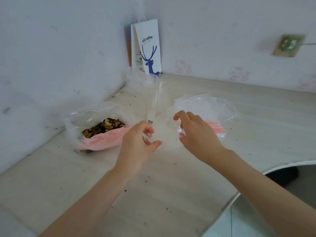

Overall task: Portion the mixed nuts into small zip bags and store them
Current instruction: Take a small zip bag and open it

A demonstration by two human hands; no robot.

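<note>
pale desk (171,194), left hand (138,142) and right hand (196,134) pinching zip bag (165,130)

Glossy clear plastic zip bags (201,106), matt speckled table (153,194).

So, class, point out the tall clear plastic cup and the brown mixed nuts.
tall clear plastic cup (154,99): head view, side wall.
brown mixed nuts (104,127): head view, middle of the heap.

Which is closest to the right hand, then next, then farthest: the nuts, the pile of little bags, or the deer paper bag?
1. Pile of little bags: right beside the right hand, on its right.
2. Nuts: off to the left, past the left hand.
3. Deer paper bag: far back in the corner.
</note>
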